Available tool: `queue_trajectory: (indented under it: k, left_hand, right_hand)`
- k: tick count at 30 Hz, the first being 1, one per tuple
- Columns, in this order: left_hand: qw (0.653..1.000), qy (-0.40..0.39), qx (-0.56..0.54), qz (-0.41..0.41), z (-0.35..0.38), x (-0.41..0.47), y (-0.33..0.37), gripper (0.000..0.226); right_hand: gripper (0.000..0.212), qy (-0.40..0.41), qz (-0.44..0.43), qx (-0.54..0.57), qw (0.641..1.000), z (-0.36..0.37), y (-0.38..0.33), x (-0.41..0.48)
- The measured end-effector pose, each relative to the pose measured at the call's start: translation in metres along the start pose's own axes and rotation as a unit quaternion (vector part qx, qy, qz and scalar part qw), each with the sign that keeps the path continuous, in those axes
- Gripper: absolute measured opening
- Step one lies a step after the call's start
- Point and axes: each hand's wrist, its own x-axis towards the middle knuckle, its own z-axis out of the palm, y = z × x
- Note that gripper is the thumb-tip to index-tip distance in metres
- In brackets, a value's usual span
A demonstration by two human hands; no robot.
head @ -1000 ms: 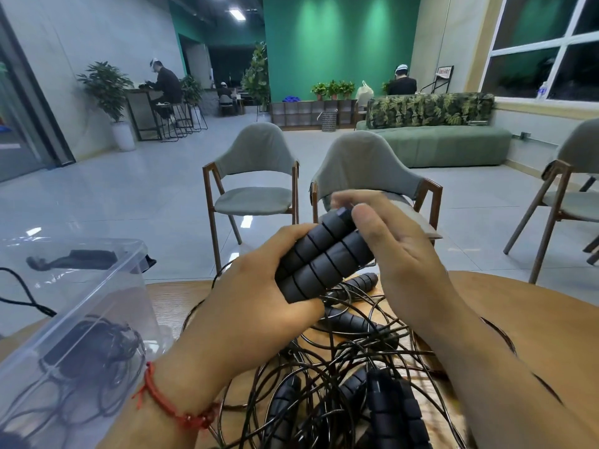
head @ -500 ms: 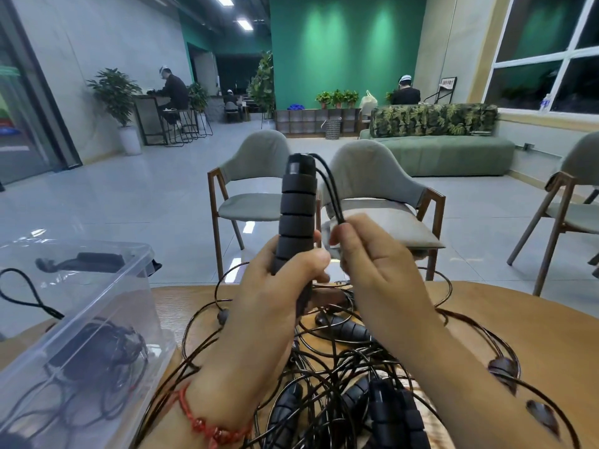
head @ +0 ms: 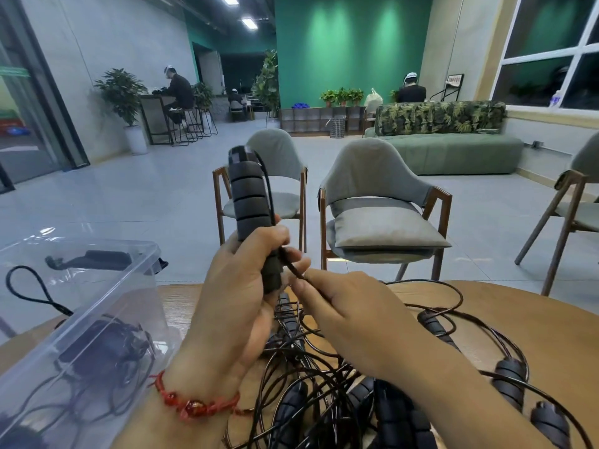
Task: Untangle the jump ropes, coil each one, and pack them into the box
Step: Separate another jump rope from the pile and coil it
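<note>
The left hand (head: pixel 240 299) is clenched around a black ridged foam jump-rope handle (head: pixel 248 192), held upright above the round wooden table (head: pixel 534 319). The right hand (head: pixel 353 315) pinches the thin black cord (head: pixel 293 267) running down from the handle's top. The tangled heap of black jump ropes (head: pixel 324 384) lies on the table below, and a clear plastic box (head: pixel 107 286) beside it holds a coiled one.

The one wide-angle head camera is looking forward and slightly down, sitting close over the tabletop (head: pixel 534 319), catching the left hand (head: pixel 240 286) and right hand (head: pixel 350 312) at lower centre, chairs (head: pixel 372 176) beyond.
</note>
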Motion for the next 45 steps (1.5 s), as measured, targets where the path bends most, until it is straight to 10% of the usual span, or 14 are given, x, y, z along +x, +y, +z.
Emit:
queue_trajectory:
  k: [6, 13, 23, 28, 34, 41, 45]
  left_hand:
    - [0.990, 0.099, 0.083, 0.060, -0.033, 0.018, 0.018, 0.023]
    - [0.889, -0.006, 0.449, 0.094, -0.025, 0.014, 0.002, 0.082]
    - [0.859, -0.143, 0.492, -0.001, -0.014, 0.004, -0.011, 0.036]
    - [0.832, -0.251, 0.495, -0.002, -0.007, -0.008, -0.001, 0.058]
    - [0.768, -0.397, 0.500, -0.052, -0.004, -0.018, 0.022, 0.031]
    - [0.726, -0.332, 0.602, 0.003, 0.003, -0.031, 0.028, 0.064]
    - [0.718, -0.368, 0.590, -0.035, 0.022, -0.037, 0.024, 0.031]
  right_hand:
    - [0.048, -0.002, 0.027, -0.018, 0.999, -0.025, 0.017, 0.002]
    - [0.033, 0.102, -0.014, 0.015, 0.995, -0.042, 0.020, -0.002]
    - [0.027, 0.157, -0.076, 0.003, 0.985, -0.049, 0.024, 0.000]
    - [0.025, 0.098, -0.084, 0.166, 0.978, -0.061, 0.030, 0.000]
    - [0.017, -0.130, -0.031, 0.329, 0.935, -0.083, 0.032, -0.009]
    - [0.027, -0.078, -0.008, 0.364, 0.928, -0.074, 0.042, -0.005]
    - [0.026, -0.202, -0.029, 0.417, 0.886, -0.077, 0.050, -0.007]
